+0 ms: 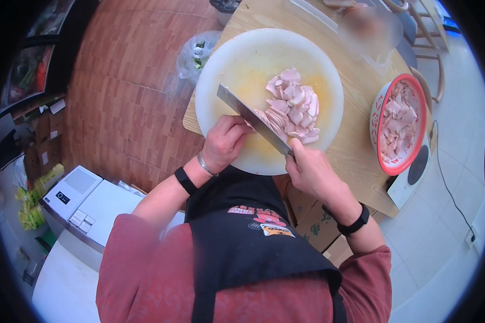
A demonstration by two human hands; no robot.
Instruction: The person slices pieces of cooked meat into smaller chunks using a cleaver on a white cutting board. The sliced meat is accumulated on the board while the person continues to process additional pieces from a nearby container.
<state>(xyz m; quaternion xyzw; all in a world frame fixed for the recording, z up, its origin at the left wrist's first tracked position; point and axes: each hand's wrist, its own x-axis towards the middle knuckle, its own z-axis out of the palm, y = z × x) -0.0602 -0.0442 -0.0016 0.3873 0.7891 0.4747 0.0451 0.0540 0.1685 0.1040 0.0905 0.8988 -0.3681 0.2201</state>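
A round white cutting board [234,56] with yellowish stains lies on the wooden table in front of me. My right hand [313,169] grips the handle of a cleaver [254,119], whose broad blade slants up to the left across the board. Just left of the blade, the bent fingertips of my left hand [227,141] press on a piece of pale meat that is mostly hidden by the fingers and blade. Thin meat slices [297,103] are heaped on the right of the blade, the nearest ones still stacked in a row.
To the right, a red-rimmed enamel basin [421,133] full of sliced meat stands on a scale or hot plate [418,165]. Clear plastic containers [382,60] lie at the table's far side. A plastic-lined bin [190,60] stands left of the table. A cord [442,177] runs down the right.
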